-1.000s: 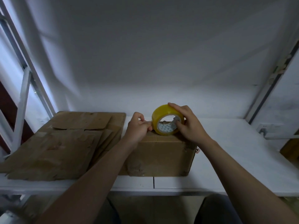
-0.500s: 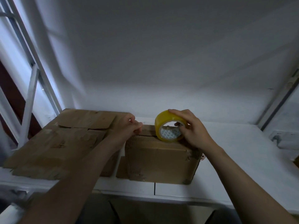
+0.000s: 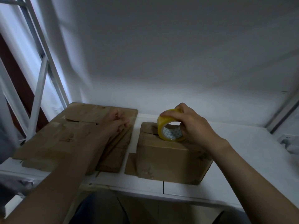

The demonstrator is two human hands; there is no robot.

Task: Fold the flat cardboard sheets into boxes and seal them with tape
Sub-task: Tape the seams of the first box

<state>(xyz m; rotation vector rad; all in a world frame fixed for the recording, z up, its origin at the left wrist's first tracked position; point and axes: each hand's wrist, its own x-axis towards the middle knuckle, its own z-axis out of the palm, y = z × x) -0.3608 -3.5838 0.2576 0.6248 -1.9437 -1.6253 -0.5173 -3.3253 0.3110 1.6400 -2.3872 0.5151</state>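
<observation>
The box [image 3: 169, 159] stands folded on the white counter [image 3: 242, 151], just beside the stack of flat sheets [image 3: 64, 135] at its left. The yellow tape roll [image 3: 161, 128] is held on edge on the top of the box, touching it near the far seam. The roll is gripped by the right hand [image 3: 192, 125], with the fingers curled over its rim from above. The left hand [image 3: 117, 122] hovers over the stack, apart from the box. It is blurred and the fingers look loosely curled, but it cannot be told whether a free end of tape is pinched in them — no strip can be seen between hand and roll. The step in hand is judged to be the sealing of the top flaps, which is not yet done, since the far flap is seen a little raised. To do it well, the flaps should first be pressed flat and brought together, so that the seam is closed before tape is laid. The strip should be started over a side wall, drawn along the seam under light tension — with the roll low and upright — and rubbed down behind the roll. The box looks light and may slide on the smooth counter, so it should be steadied by the free hand.
</observation>
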